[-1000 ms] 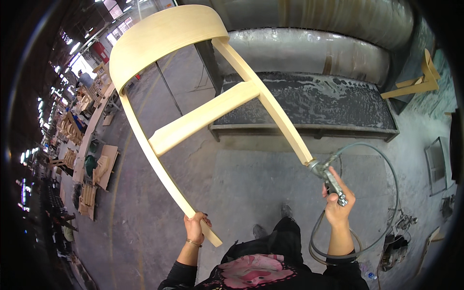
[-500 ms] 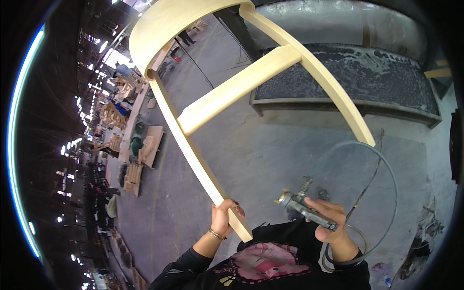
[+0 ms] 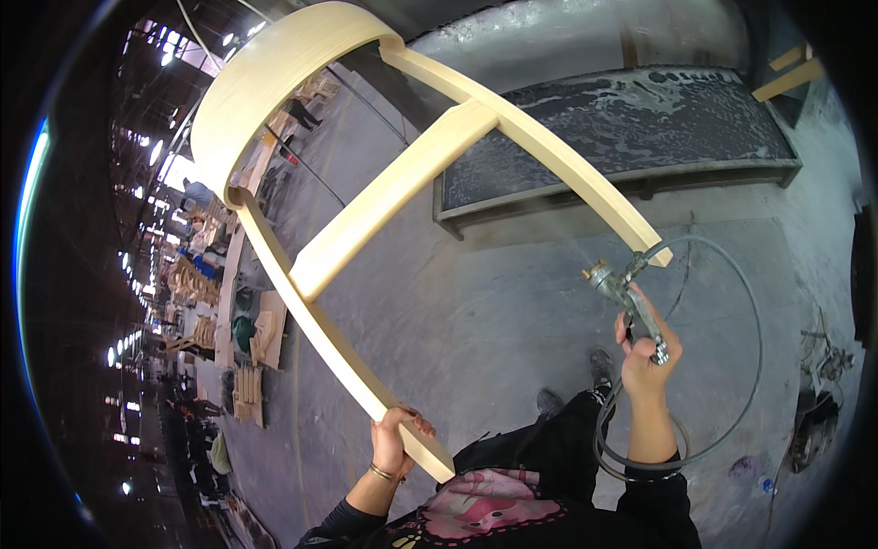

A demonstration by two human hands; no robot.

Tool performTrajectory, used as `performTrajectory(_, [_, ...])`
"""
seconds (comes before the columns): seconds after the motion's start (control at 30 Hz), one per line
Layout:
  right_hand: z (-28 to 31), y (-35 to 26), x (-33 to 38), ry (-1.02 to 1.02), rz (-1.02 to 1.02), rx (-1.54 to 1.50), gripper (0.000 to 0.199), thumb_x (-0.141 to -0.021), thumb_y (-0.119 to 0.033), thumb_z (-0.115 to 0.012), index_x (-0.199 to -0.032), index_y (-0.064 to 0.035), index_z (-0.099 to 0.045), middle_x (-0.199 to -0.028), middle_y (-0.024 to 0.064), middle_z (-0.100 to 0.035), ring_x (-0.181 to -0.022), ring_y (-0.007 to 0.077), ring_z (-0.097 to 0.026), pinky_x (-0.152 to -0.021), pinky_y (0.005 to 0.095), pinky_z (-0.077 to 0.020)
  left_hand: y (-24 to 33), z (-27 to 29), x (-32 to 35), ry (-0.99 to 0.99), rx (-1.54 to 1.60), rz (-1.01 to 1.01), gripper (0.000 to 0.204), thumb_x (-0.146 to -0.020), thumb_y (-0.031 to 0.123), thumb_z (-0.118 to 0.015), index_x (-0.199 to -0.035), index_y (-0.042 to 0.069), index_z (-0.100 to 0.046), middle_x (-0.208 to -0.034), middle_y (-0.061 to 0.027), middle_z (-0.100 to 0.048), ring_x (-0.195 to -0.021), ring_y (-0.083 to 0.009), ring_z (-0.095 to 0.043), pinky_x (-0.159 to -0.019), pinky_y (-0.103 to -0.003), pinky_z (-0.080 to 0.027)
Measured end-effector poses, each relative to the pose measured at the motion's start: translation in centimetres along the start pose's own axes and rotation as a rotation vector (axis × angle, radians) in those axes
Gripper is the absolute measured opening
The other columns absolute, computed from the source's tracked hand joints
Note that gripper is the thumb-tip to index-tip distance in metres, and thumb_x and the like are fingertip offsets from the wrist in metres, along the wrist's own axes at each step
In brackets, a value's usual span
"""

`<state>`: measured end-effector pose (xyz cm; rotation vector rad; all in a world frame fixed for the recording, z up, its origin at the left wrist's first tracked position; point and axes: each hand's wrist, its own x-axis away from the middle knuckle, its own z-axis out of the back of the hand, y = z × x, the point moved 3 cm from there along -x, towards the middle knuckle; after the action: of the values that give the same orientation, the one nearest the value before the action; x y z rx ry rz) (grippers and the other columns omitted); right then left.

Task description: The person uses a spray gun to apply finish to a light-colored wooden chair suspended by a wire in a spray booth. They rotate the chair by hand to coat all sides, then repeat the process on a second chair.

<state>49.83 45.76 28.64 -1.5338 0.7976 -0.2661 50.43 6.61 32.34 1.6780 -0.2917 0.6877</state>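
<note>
A pale wooden chair frame (image 3: 393,206), with a curved back band, two long legs and a crossbar, is held up tilted in front of me. My left hand (image 3: 393,441) is closed round the lower end of its left leg. In my right hand (image 3: 647,352) is a metal spray gun (image 3: 631,300), gripped by the handle, its nozzle pointing up and left toward the frame. Beside the gun's head is the free end of the right leg; whether they touch I cannot tell. A grey hose (image 3: 758,357) loops from the gun round my right forearm.
A low bench (image 3: 585,128) with a dark, white-streaked surface stands beyond the frame. Light wooden pieces (image 3: 791,78) jut in at the far right. Stacked wooden parts (image 3: 247,393) and people line the left. Dark clutter (image 3: 814,412) lies on the right floor.
My right hand has raised the spray gun forward and right, close to the right leg's end. The chair frame sits further left in view, still held by my left hand.
</note>
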Motion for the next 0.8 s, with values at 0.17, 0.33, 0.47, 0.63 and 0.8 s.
performTrajectory(0.17, [-0.6,-0.9,-0.2,0.048,0.078,0.019,0.090,-0.088,-0.073,-0.060,-0.131,0.0068,-0.066,-0.078,0.0046,-0.065,-0.067,0.0094,-0.059,-0.059,0.0244,-0.0459,0.0,0.3,0.0,-0.012,-0.019,-0.010,0.014,-0.083,0.015,-0.056,-0.086,0.002,-0.054,-0.071,-0.0124,-0.054,-0.063,-0.0278,-0.055,-0.066,-0.046,-0.052])
performTrajectory(0.33, [-5.7,-2.3,-2.4,0.020,0.263,-0.069,0.083,-0.086,-0.062,-0.071,-0.132,0.0059,-0.066,-0.081,0.0062,-0.067,-0.070,0.0105,-0.062,-0.061,0.0254,-0.0484,0.3,0.4,0.3,0.022,0.027,-0.026,0.011,-0.080,0.006,-0.059,-0.085,-0.001,-0.053,-0.068,-0.0142,-0.054,-0.060,-0.0293,-0.057,-0.060,-0.045,-0.052])
performTrajectory(0.47, [-10.5,-2.3,-6.1,0.023,0.413,-0.058,0.076,-0.086,-0.056,-0.074,-0.132,0.0035,-0.067,-0.080,0.0071,-0.066,-0.069,0.0127,-0.063,-0.062,0.0275,-0.0496,0.4,0.6,0.7,-0.001,-0.040,-0.032,0.012,-0.083,0.010,-0.057,-0.089,0.000,-0.053,-0.069,-0.0140,-0.054,-0.060,-0.0292,-0.056,-0.062,-0.046,-0.052])
performTrajectory(0.63, [-14.0,-1.7,-8.7,0.114,0.487,-0.041,0.072,-0.087,-0.054,-0.074,-0.132,0.0010,-0.067,-0.082,0.0093,-0.069,-0.069,0.0159,-0.064,-0.064,0.0296,-0.0516,0.5,1.2,0.9,0.009,0.001,-0.030,0.008,-0.080,0.004,-0.059,-0.081,-0.003,-0.054,-0.066,-0.0146,-0.055,-0.058,-0.0295,-0.059,-0.059,-0.044,-0.053])
performTrajectory(0.8, [-15.6,-2.0,-7.4,0.095,0.569,-0.063,0.074,-0.086,-0.058,-0.073,-0.132,0.0003,-0.067,-0.082,0.0080,-0.069,-0.068,0.0169,-0.066,-0.060,0.0301,-0.0517,0.5,1.7,0.8,-0.018,-0.052,-0.023,0.012,-0.082,0.007,-0.057,-0.090,-0.001,-0.054,-0.069,-0.0138,-0.053,-0.061,-0.0285,-0.056,-0.062,-0.045,-0.051])
